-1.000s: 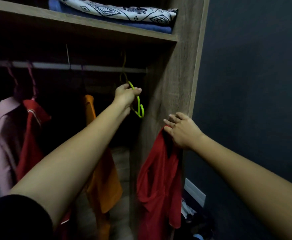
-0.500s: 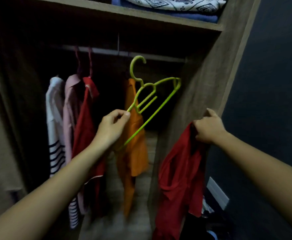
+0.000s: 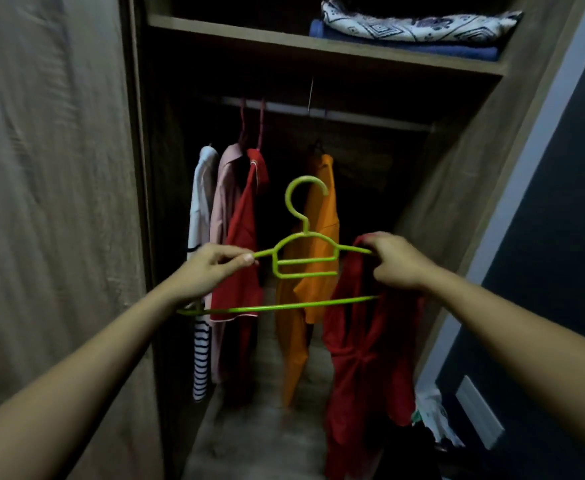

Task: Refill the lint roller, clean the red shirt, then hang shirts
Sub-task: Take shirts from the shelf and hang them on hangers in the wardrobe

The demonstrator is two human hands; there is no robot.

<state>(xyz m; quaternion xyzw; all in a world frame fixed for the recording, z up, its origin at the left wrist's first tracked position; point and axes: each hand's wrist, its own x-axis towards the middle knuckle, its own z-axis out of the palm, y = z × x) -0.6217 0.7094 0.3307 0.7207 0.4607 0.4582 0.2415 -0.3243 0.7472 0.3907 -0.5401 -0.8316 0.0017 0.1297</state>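
Note:
A lime-green plastic hanger (image 3: 304, 258) is held upright and level in front of the open wardrobe. My left hand (image 3: 211, 268) pinches its left shoulder. My right hand (image 3: 396, 259) grips the collar of a loose red shirt (image 3: 367, 368) against the hanger's right shoulder tip; the shirt droops below that hand. The hanger's bottom bar runs from under my left wrist to the red shirt.
On the wardrobe rail (image 3: 336, 114) hang a white striped shirt (image 3: 201, 271), a pink shirt (image 3: 223, 202), a red shirt (image 3: 246, 237) and an orange shirt (image 3: 315, 296). Folded cloths (image 3: 412, 29) lie on the top shelf. A wooden door (image 3: 52, 202) stands at left, a dark wall (image 3: 561, 271) at right.
The green hanger has come off the rail and down to chest height, now level. My right hand has carried the red shirt from the wardrobe's side panel to the hanger's right end.

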